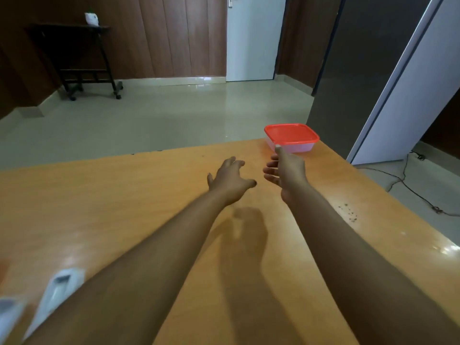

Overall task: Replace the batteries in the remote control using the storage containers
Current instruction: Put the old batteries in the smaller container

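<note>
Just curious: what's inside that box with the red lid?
Cannot tell. The red lid covers the container, and its cloudy walls show nothing clearly. Both hands reach toward it, neither touching.

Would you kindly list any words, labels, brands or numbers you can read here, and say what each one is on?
No readable text anywhere.
Container with red lid: no label showing.
Remote control: blurred, and no print can be made out.
White object on the far stand: too small to read.

One container [291, 138], one remote [53, 293], two hands.
</note>
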